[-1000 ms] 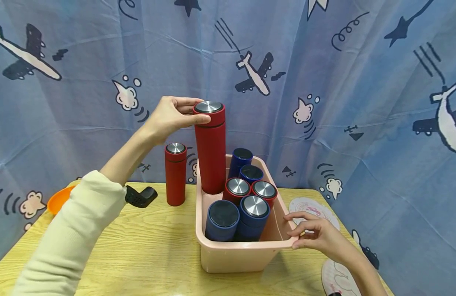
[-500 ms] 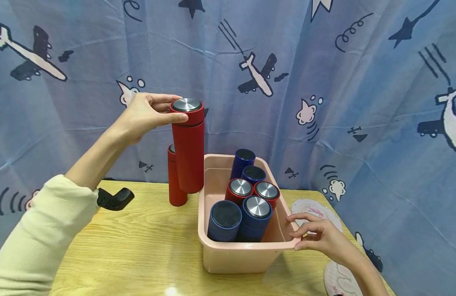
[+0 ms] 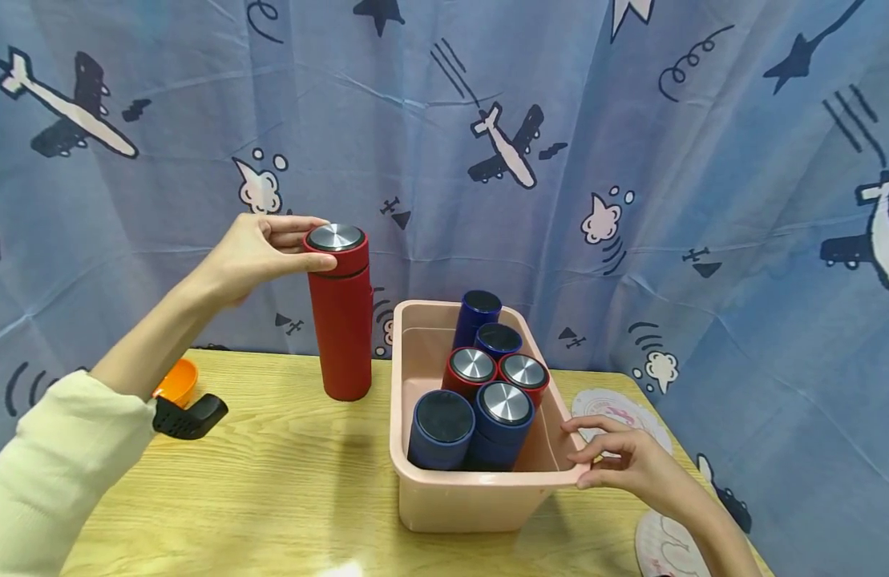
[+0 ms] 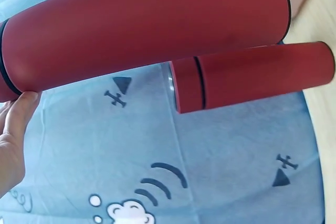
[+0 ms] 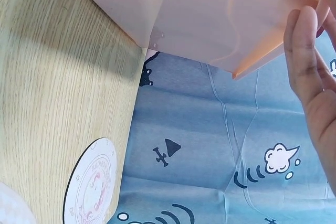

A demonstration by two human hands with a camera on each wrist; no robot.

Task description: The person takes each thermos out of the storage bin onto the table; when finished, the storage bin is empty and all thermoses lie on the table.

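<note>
My left hand [image 3: 249,256] grips a tall red thermos [image 3: 345,332] around its lid, which has a silver disc on top. The thermos stands upright to the left of the pink bin [image 3: 466,509], and its base appears raised off the table. It almost wholly hides a smaller red thermos in the head view; the left wrist view shows this second thermos [image 4: 262,77] behind it. With fingers and thumb, my right hand [image 3: 632,465] pinches the bin's right rim. Inside the bin, several blue thermoses [image 3: 440,429] and two red ones [image 3: 474,367] stand together.
An orange bowl [image 3: 179,383] sits at the table's left, partly behind the left forearm. Round pale printed discs lie on the right, one a printed disc [image 3: 620,417] beyond the right hand. A blue patterned curtain [image 3: 415,160] hangs behind the wooden table [image 3: 271,497].
My left hand has lifted the tall red thermos out of the bin, carried it left past the rim, and lowered it somewhat. The right hand keeps its hold on the rim.
</note>
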